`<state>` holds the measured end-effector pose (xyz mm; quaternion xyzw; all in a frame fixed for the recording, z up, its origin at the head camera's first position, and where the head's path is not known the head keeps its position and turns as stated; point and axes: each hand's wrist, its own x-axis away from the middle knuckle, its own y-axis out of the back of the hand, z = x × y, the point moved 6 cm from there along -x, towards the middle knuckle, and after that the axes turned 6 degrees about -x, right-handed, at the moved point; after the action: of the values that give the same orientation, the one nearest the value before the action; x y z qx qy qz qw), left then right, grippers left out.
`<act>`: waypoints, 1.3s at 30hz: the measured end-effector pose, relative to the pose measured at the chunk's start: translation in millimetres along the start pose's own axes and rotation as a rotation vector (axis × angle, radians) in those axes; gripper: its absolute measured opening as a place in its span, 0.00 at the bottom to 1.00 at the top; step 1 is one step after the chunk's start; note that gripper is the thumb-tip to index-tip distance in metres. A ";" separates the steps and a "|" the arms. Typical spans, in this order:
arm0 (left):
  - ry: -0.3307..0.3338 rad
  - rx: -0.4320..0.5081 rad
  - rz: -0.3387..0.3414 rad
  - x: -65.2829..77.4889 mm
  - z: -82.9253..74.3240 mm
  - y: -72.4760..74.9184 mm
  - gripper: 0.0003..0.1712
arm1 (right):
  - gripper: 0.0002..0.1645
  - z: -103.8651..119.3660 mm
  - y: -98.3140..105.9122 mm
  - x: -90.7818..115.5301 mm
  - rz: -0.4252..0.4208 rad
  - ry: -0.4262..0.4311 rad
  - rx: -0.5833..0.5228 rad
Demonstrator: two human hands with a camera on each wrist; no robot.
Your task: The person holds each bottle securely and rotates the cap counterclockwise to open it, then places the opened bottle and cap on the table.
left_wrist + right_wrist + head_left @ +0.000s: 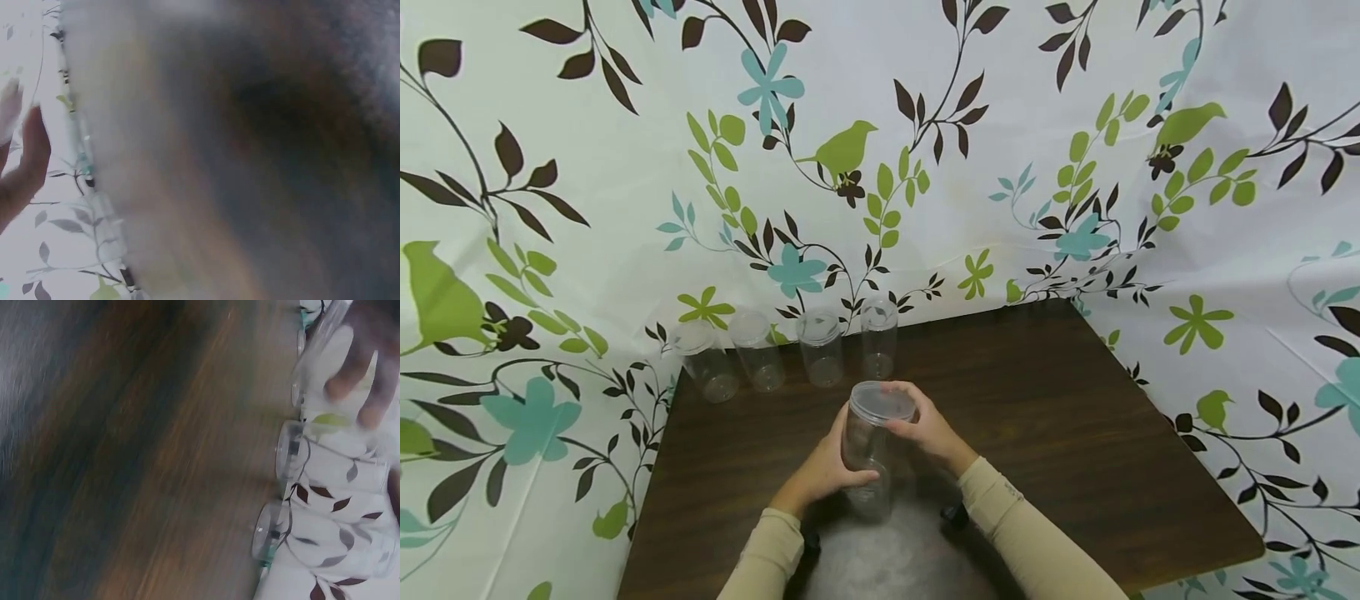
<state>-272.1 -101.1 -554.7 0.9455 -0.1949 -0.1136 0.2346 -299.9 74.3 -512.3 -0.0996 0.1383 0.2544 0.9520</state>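
Note:
A clear plastic jar (867, 487) with a round, translucent lid (880, 402) is held above the near part of the table, slightly tilted. My left hand (822, 467) grips the jar's left side, its thumb across the front. At the top, my right hand (931, 427) holds the lid's edge, thumb in front and fingers at the far side. Part of the left hand (28, 165) shows at the edge of the left wrist view. Fingers of the right hand (359, 369) show against see-through plastic in the right wrist view, both views being blurred.
Several similar clear jars stand in a row along the back left of the dark wooden table (1037, 433); the nearest to the middle is a jar (878, 342), the leftmost a jar (711, 371). A patterned cloth (955, 208) hangs behind and beside the table.

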 end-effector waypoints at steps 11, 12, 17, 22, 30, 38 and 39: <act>-0.011 0.122 0.037 -2.2 0.9 2.9 0.72 | 0.53 0.6 -0.6 -3.6 0.077 0.014 -0.122; -0.011 0.115 0.017 -1.9 2.6 4.3 0.72 | 0.54 -0.9 -1.7 -2.9 0.055 0.008 -0.126; 0.010 0.031 -0.072 0.8 12.0 11.2 0.72 | 0.52 -5.9 -7.1 2.6 -0.062 -0.004 -0.112; -0.001 0.002 -0.080 2.8 10.6 12.7 0.72 | 0.49 -6.8 -14.7 4.3 -0.085 -0.027 -0.079; -0.035 0.141 0.054 1.9 -1.0 7.8 0.69 | 0.44 -4.6 -12.0 -1.1 -0.081 0.030 -0.038; -0.079 0.259 0.129 -0.9 -5.3 3.5 0.66 | 0.47 -1.3 -5.9 -2.3 0.029 0.086 -0.067; -0.075 0.253 0.118 -1.5 -5.0 3.3 0.67 | 0.49 -1.7 -5.6 -2.7 0.029 0.089 -0.065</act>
<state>-272.9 -101.2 -548.6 0.9496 -0.2715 -0.1093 0.1126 -299.7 67.9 -512.4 -0.1398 0.1735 0.2679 0.9373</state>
